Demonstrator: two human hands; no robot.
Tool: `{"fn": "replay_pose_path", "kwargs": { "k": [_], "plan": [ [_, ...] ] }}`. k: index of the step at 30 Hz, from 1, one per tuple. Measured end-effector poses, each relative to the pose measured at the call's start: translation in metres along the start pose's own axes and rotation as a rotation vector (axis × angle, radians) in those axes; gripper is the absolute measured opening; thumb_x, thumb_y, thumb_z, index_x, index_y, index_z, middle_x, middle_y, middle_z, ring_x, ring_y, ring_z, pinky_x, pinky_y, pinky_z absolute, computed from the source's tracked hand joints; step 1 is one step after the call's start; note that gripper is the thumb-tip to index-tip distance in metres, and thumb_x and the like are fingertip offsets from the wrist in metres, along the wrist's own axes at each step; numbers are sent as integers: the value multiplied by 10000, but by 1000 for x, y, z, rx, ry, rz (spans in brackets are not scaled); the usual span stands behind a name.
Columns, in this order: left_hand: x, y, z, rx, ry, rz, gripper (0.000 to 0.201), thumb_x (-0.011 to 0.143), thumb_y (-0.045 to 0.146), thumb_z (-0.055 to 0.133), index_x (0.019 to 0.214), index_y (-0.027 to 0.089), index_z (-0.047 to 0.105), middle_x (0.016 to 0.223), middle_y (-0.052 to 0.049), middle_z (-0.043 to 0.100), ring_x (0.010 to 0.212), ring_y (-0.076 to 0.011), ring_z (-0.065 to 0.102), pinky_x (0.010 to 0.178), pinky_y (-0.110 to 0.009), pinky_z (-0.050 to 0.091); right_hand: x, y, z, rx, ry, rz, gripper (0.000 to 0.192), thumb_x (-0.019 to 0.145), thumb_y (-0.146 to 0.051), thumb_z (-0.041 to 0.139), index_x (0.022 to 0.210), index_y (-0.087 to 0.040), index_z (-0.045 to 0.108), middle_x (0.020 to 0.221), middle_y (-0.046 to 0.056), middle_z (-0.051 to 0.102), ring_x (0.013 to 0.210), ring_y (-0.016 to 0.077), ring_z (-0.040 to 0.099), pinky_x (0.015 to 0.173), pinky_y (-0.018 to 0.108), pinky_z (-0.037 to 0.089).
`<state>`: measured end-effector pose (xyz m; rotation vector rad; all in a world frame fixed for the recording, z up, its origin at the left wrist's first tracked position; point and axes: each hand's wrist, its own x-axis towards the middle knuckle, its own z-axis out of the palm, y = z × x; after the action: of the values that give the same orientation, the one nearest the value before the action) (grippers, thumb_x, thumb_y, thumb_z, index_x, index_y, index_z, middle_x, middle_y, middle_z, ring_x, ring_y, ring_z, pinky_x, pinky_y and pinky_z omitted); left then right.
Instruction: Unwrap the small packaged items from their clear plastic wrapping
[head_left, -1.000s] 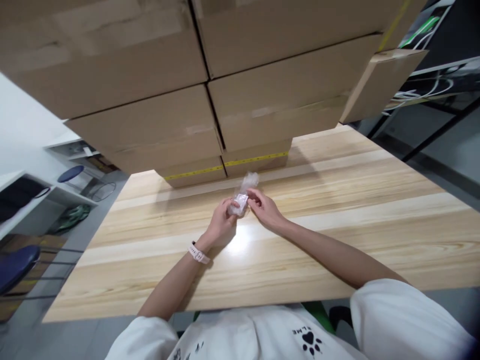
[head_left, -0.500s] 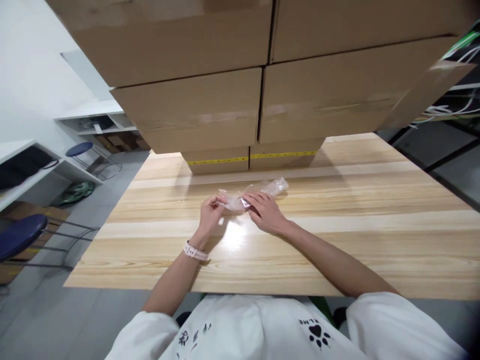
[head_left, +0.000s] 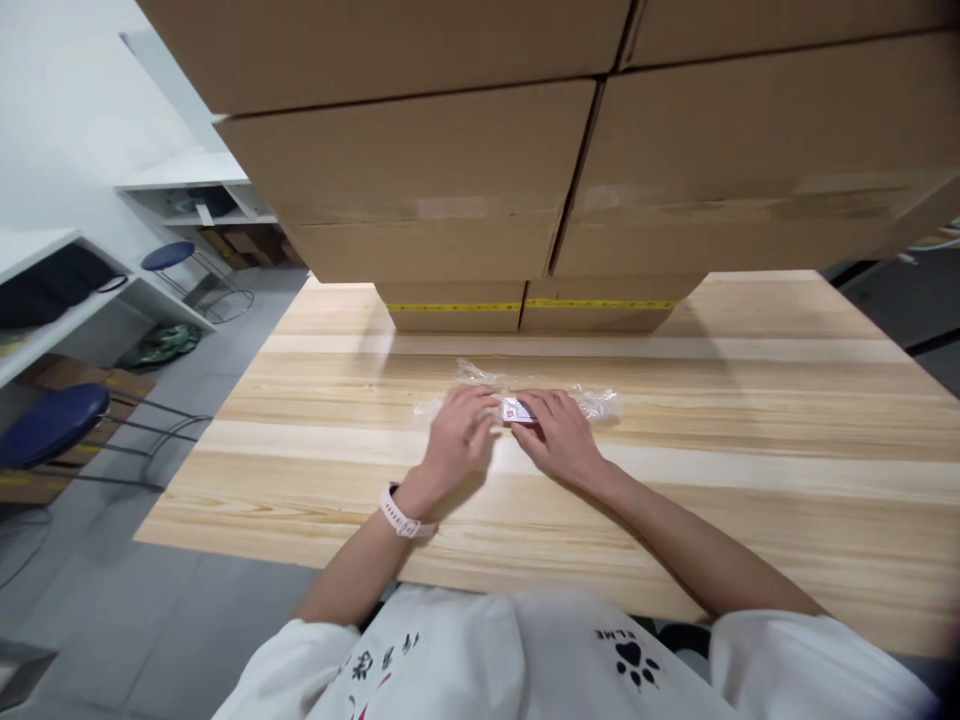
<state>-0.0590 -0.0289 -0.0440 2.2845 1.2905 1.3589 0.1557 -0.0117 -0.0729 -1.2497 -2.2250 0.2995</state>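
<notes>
Lowered since the earlier frame, the clear plastic bag [head_left: 525, 398] now lies flat on the tabletop [head_left: 750, 480]. Left hand [head_left: 461, 440] and right hand [head_left: 559, 437] press its middle, fingers curled on it. Light, limp, slippery; probably best pinched at an end.

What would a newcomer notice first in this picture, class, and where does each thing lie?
First, the wall of stacked cardboard boxes filling the far side of the wooden table. Then, mid-table before them, the left hand and right hand pressing a clear plastic bag with a small pack inside flat on the wood.
</notes>
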Motion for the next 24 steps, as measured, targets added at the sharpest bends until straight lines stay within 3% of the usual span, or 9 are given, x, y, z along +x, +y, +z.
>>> {"fn": "replay_pose_path", "kwargs": {
  "k": [2, 5, 9, 11, 14, 16, 20, 24],
  "plan": [
    [-8, 9, 16, 56, -198, 101, 310, 979, 143, 551, 1282, 183, 606, 1318, -127, 688, 1283, -271, 590, 1142, -497, 455, -2, -3, -8, 74, -30, 15, 327, 1044, -348, 464, 1237, -203, 686, 1202, 122, 731, 1092, 306, 614, 988, 467, 467],
    [-17, 9, 27, 133, -343, 105, 414, 994, 135, 528, 1406, 173, 512, 1380, -145, 650, 1281, -296, 570, 1152, -542, 427, -1, 2, -22, 173, -14, 94, 346, 1057, -295, 395, 1171, -206, 709, 1178, 115, 735, 1082, 273, 658, 952, 419, 496],
    [-19, 7, 27, 177, -397, 64, 431, 995, 155, 541, 1422, 190, 495, 1332, -142, 640, 1176, -303, 571, 1024, -500, 493, 7, 21, -34, 168, -31, 225, 441, 956, -337, 582, 1377, -216, 633, 1384, 137, 648, 1175, 304, 649, 930, 420, 506],
    [-17, 10, 26, 221, -432, 44, 438, 972, 252, 633, 1392, 194, 526, 1271, -147, 637, 1124, -320, 561, 972, -509, 500, 10, 28, -35, 172, -140, 258, 407, 900, -346, 654, 1285, -221, 698, 1191, 110, 735, 1008, 278, 687, 818, 372, 500],
    [-14, 14, 25, 255, -463, 36, 410, 932, 377, 716, 1280, 199, 593, 1197, -137, 631, 1093, -326, 549, 952, -520, 500, 13, 30, -33, 185, -248, 306, 153, 875, -316, 660, 925, -226, 773, 857, 36, 760, 764, 205, 648, 666, 301, 409],
    [-14, 15, 25, 227, -453, 54, 354, 937, 392, 712, 1215, 200, 607, 1246, -144, 618, 1173, -332, 537, 1005, -525, 490, 14, 28, -31, 217, -220, 330, 156, 880, -312, 645, 821, -223, 759, 813, 17, 755, 731, 184, 627, 645, 288, 374],
    [-15, 13, 24, 133, -464, 113, 330, 953, 301, 684, 1244, 210, 558, 1432, -155, 577, 1363, -331, 490, 1157, -555, 407, 17, 31, -29, 310, -145, 348, 209, 889, -359, 635, 813, -214, 765, 781, 13, 747, 709, 174, 618, 632, 279, 366],
    [-19, 12, 21, 81, -519, 125, 368, 961, 199, 646, 1303, 233, 516, 1309, -94, 685, 1195, -267, 634, 1184, -542, 384, 22, 42, -31, 326, -182, 325, 228, 887, -354, 616, 813, -207, 775, 777, 16, 747, 707, 171, 621, 629, 272, 373]
  ]
}}
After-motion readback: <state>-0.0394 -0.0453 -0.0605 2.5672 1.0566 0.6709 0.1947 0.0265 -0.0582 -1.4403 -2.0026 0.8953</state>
